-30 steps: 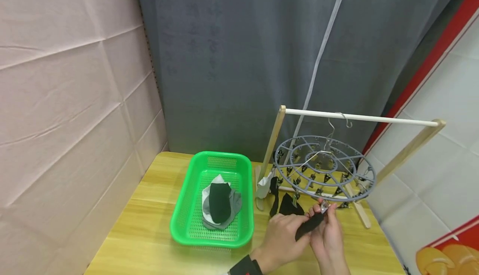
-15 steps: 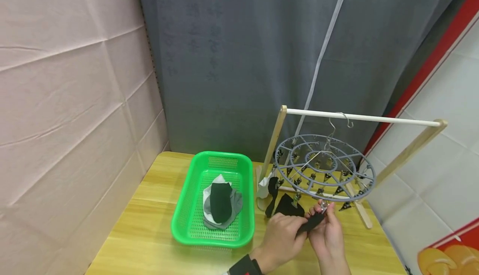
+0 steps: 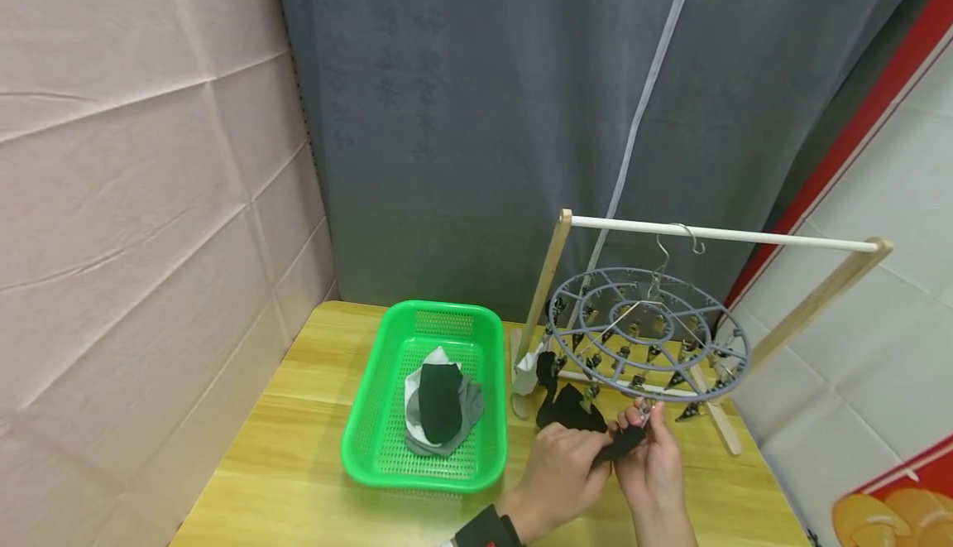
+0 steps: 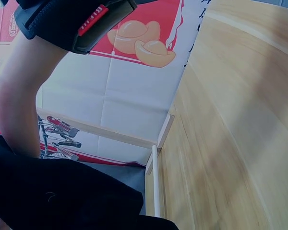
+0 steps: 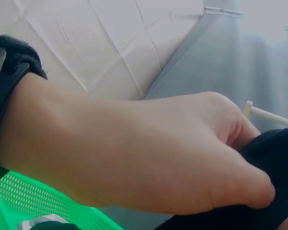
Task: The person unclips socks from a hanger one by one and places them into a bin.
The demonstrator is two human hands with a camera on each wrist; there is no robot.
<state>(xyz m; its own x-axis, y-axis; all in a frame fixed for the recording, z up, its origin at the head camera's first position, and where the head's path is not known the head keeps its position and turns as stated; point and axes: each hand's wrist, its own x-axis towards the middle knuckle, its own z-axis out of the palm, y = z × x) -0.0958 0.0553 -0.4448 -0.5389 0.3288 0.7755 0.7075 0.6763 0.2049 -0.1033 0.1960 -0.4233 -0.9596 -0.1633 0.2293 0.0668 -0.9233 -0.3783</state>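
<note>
In the head view, my left hand [image 3: 560, 466] grips the lower part of a black sock [image 3: 624, 444], its fingers curled over the fabric. My right hand [image 3: 652, 466] pinches a metal clip [image 3: 645, 411] at the sock's upper end, thumb on one side and fingers on the other. This clip hangs at the front rim of a round grey clip hanger [image 3: 648, 398]. The right wrist view shows the left hand [image 5: 182, 153] around the black sock [image 5: 278, 151]. Across the left wrist view's lower part, black fabric [image 4: 62, 191] hides most of the right hand.
A green basket [image 3: 350, 448] to the left holds white, grey and black socks [image 3: 439, 402]. The hanger hooks onto a white rail [image 3: 715, 234] between wooden posts. A white sock [image 3: 525, 373] and black socks [image 3: 573, 408] hang at its left. Several bare clips dangle around.
The held black sock's lower end has drawn in toward the left hand, and less of it shows. The black socks at the hanger's left have swung slightly. Both hands stay nearly in place.
</note>
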